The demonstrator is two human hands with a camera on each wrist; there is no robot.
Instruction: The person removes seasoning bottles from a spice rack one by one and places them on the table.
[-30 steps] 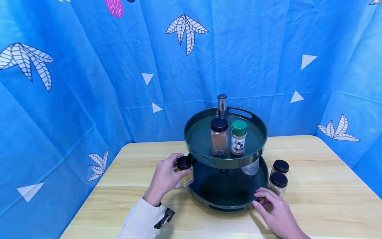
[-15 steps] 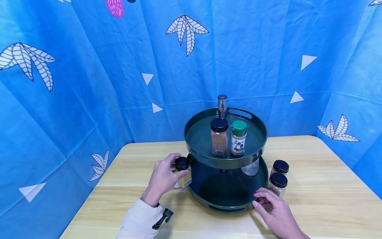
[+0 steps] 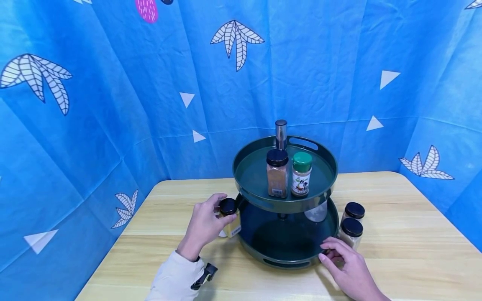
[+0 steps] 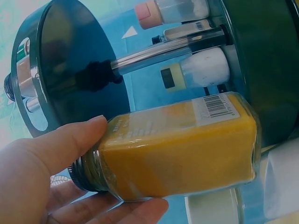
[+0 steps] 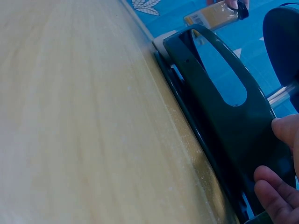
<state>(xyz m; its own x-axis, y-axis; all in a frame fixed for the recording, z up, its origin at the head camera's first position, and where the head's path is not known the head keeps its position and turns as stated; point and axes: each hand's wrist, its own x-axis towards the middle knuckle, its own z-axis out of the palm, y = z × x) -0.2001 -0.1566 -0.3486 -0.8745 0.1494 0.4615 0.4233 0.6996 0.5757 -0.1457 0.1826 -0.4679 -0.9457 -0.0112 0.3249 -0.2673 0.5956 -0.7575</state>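
My left hand holds a square glass jar of yellow powder by its black-lidded end, just left of the rack. In the left wrist view the thumb lies along one side of the jar and the fingers curl beneath. The dark green two-tier round rack stands mid-table, with a metal post between its tiers. At the front right, my right hand pinches the lower tier's rim between thumb and fingers. On the upper tier sit a black-lidded jar of brown powder and a green-capped spice bottle.
Two black-lidded jars stand on the table right of the rack. Several containers show inside or behind the lower tier, including a pink-capped bottle. White-bottomed items lie beyond the held jar. A blue curtain surrounds the table.
My left hand has shifted slightly left with the yellow jar, drawing it a little away from the rack. My right hand stays at the rim.
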